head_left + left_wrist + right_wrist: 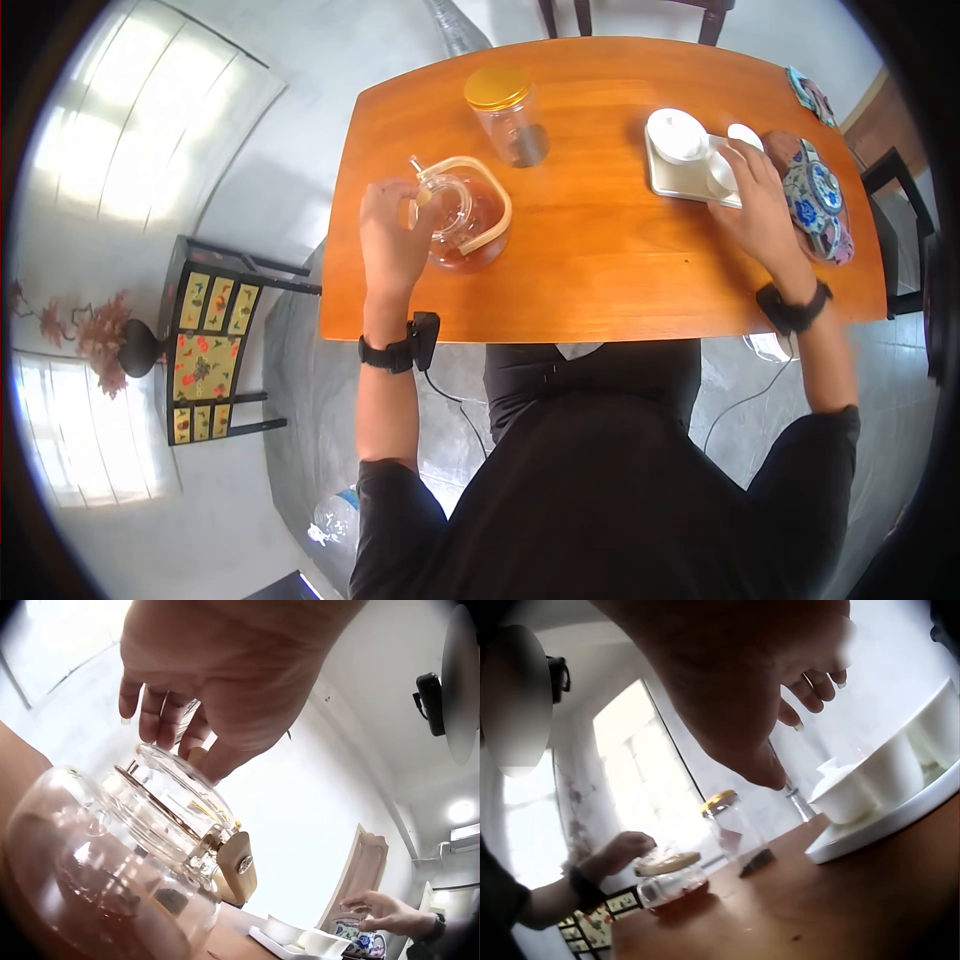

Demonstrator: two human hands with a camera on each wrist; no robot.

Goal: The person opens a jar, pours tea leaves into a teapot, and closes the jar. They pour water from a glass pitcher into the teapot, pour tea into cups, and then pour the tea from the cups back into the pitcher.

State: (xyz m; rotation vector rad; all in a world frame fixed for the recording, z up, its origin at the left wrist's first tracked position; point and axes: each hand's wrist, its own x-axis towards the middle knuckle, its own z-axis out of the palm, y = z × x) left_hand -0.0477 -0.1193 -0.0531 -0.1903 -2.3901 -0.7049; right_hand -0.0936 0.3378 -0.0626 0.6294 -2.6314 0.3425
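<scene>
A glass teapot (pixel 470 262) with amber liquid and a pale wooden handle (pixel 505 205) stands on the table's left part. My left hand (pixel 392 235) pinches the wooden knob (pixel 197 755) of its clear glass lid (pixel 184 771) between thumb and fingers. The lid lies tilted at the pot's mouth in the left wrist view. On the right, my right hand (pixel 757 205) hovers with fingers loosely bent over a white tray (pixel 672 188). Its fingertips overlap a small white cup (pixel 720 175) in the head view. A lidded white bowl (pixel 677 135) shares the tray.
A glass jar (pixel 515 135) with a gold lid (pixel 497 88) stands behind the teapot. Right of the tray sits a blue-and-white patterned pot (pixel 825 188) on patterned cloth (pixel 835 245). Another folded cloth (pixel 810 97) lies at the back right corner of the wooden table (pixel 600 270).
</scene>
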